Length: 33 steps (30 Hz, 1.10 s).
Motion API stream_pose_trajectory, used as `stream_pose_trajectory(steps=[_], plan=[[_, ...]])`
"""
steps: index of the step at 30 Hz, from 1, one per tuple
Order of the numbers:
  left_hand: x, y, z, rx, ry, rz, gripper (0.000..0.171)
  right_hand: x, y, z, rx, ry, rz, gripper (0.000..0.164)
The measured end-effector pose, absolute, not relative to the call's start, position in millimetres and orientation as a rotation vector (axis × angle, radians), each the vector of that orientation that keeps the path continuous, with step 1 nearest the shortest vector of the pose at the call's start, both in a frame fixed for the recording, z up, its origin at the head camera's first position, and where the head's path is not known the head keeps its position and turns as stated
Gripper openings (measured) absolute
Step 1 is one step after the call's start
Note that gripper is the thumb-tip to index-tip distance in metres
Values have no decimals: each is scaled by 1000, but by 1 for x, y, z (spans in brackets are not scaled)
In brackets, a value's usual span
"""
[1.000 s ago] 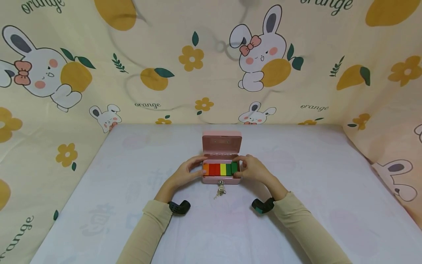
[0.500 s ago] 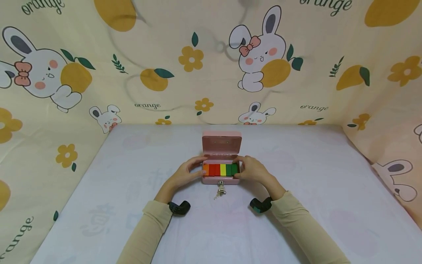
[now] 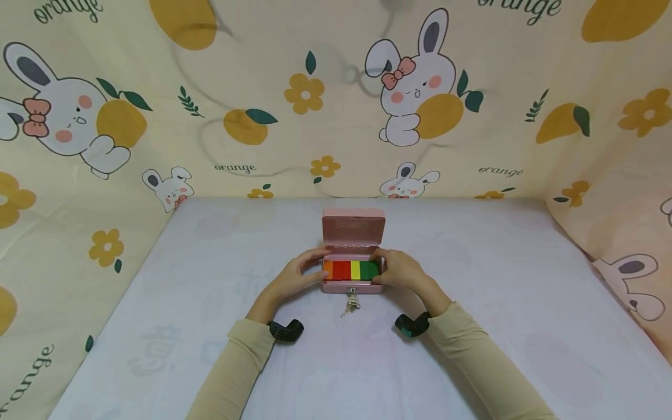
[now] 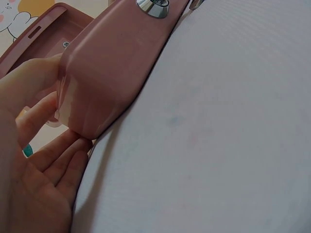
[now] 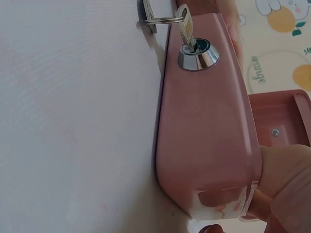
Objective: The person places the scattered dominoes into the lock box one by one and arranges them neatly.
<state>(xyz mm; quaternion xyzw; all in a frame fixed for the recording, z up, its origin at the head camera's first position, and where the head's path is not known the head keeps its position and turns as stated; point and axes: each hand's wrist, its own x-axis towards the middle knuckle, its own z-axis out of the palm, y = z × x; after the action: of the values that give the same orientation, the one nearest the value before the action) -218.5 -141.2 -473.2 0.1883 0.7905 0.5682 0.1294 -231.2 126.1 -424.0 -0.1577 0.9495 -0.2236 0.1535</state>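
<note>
A pink metal cash box stands with its lid raised. Inside lies a row of coloured blocks: orange, red, yellow and green. My left hand holds the box's left end, thumb over the rim by the orange block, other fingers along the side, as the left wrist view shows. My right hand has its thumb and index finger at the two ends of the rightmost green block, pinching it inside the box. The box wall hides those fingertips in the right wrist view.
A key sits in the front lock, with more keys hanging from its ring. White cloth covers the table. A printed curtain rises behind and at both sides.
The rightmost green block has settled lower and level with the row. My right hand and wrist have shifted slightly left. My left hand and the box stay where they were.
</note>
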Motion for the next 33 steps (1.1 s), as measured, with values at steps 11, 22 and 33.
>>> stream_pose_trajectory(steps=[11, 22, 33], plan=[[-219, -140, -474, 501, 2297, 1633, 52, -231, 126, -425, -421, 2708, -644, 47], [-221, -137, -475, 565, 2289, 1670, 52, -232, 129, -427, -385, 2689, -673, 53], [-223, -129, -474, 496, 2338, 1572, 52, -233, 139, -435, -383, 2697, -748, 56]])
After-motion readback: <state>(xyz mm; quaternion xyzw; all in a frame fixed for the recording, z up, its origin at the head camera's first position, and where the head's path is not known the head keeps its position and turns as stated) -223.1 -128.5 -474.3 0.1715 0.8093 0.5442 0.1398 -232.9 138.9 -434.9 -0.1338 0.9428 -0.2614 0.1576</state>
